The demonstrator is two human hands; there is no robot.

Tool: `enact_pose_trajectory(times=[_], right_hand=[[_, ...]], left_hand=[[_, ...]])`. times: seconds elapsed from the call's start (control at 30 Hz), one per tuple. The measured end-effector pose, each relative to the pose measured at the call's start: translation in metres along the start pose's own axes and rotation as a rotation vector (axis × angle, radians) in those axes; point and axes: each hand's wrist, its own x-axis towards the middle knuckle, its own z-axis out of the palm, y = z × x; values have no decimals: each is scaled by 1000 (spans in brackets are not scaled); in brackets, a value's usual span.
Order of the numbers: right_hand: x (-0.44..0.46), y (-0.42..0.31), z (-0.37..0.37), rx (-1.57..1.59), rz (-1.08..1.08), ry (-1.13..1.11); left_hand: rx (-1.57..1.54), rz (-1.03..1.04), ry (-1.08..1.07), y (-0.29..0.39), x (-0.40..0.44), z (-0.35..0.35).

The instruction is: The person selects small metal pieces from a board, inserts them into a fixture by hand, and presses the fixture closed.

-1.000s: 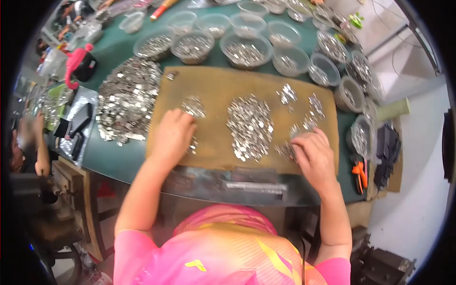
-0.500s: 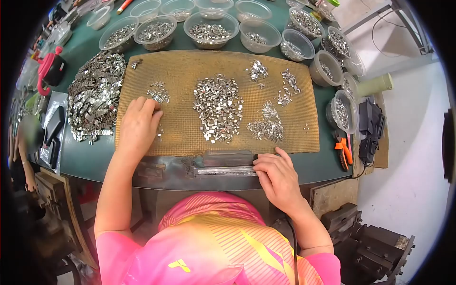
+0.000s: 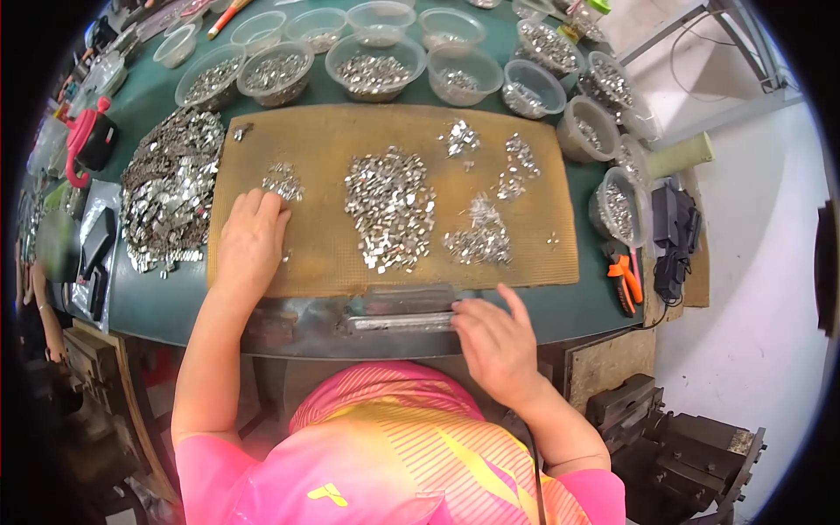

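My left hand (image 3: 252,236) rests on the tan textured mat (image 3: 324,140) with its fingers bent and drawn together. Its fingertips are just below a small pile of tiny metal pieces (image 3: 283,181); whatever they grip is hidden. At the table's front edge lies a long, narrow metal strip (image 3: 398,323), below a dark flat bar (image 3: 407,299). My right hand (image 3: 497,341) is at the strip's right end, thumb and fingers bent together, one outer finger raised. What is between those fingers cannot be made out. A large heap of small metal links (image 3: 389,210) covers the mat's middle.
Linked metal bands (image 3: 171,188) are heaped left of the mat. Plastic tubs of metal parts (image 3: 376,70) line the back and right. Smaller piles (image 3: 479,234) lie on the mat's right. Orange-handled pliers (image 3: 624,282) and a black adapter (image 3: 672,214) are at the right edge.
The view has shifted slightly. My right hand has drawn back a little toward me, uncovering more of the strip's end. My left hand stays beside the small pile.
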Motion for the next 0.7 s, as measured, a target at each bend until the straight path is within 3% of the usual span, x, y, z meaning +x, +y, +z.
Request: enact_pose_trajectory(times=[0.27,0.4,0.53,0.7], right_hand=[[6,25,-19,153,28,-30],[9,58,-17,-47,185,138],[19,70,-6,-165,159,161],[10,69,-4,-261,61,124]], left_hand=[[-33,18,0,-3,2,-3],[-139,-1,5,2,-2,-15],[-312,-14,61,15,-10,-21],[-421,-88,-43,29,-26,-24]])
